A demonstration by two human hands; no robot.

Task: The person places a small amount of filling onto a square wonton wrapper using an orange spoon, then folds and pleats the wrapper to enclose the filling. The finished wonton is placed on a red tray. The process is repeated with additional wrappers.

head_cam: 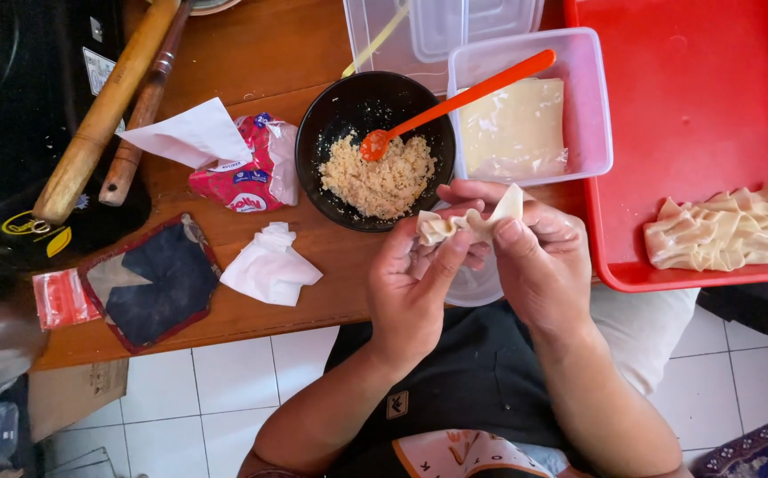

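Dumpling wrapper point(470, 221) sits pinched between left hand point(415, 288) and right hand point(539, 261), black filling bowl point(335, 111) at eleven o'clock on wooden table point(251, 53).

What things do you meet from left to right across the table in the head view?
Wooden rolling pin → tissue pack → black bowl of filling → clear container of wrappers → red tray with folded dumplings.
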